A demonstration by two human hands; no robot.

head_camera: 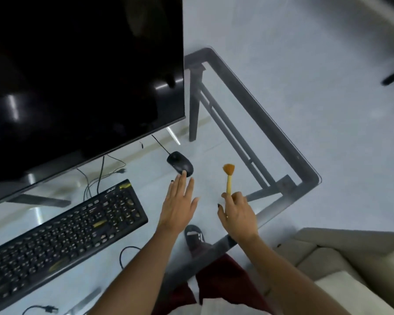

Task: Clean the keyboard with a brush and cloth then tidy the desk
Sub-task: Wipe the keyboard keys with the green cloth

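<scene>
Right hand (237, 212) pinches the brush (228, 178) handle, bristles up, over bare glass desk (282, 142) near its right edge. Left hand (180, 201), fingers straight, fingertips at the mouse (180, 163). Keyboard (62, 233) lies left, angled.

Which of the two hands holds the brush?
The right hand grips the brush by its handle, bristles pointing away. The left hand is flat and open, fingertips near the mouse.

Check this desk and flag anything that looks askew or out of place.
The keyboard lies diagonally on the glass desk, not square to the monitor. Loose cables trail beneath. Nothing looks spilled or damaged.
</scene>
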